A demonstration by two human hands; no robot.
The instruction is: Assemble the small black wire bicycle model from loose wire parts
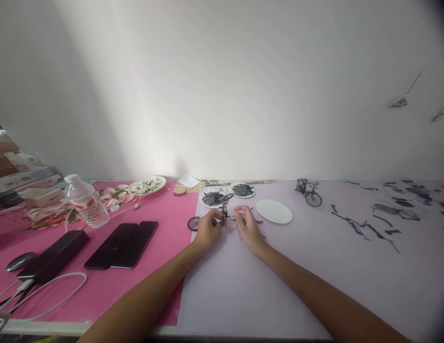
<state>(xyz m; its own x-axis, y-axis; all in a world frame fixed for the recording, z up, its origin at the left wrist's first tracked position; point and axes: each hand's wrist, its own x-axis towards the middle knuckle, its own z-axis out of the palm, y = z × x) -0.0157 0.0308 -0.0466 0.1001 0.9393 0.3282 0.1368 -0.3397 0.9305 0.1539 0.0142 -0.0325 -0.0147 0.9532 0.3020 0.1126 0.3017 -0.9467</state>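
Observation:
My left hand (pixel 208 229) pinches a small dark model bicycle part (pixel 224 209) upright, near the middle of the table. Just right of it, my right hand (pixel 249 229) has its fingers curved and apart, and nothing shows between them. A small black wheel (pixel 193 223) lies left of my left hand. Thin dark parts lie partly hidden behind my right hand. Beyond the hands, a white plate (pixel 203 200) holds dark wheels and parts, and another plate (pixel 253 191) holds more of them. An empty white plate (pixel 274 211) lies to the right.
An assembled model bicycle (pixel 312 196) stands at the back right, with loose dark parts (pixel 361 224) farther right. On the pink left side are two phones (pixel 134 244), a bottle (pixel 86 202), a black power block (pixel 55 255), a mouse (pixel 20 261), cables and a plate (pixel 161 181) of pale pieces.

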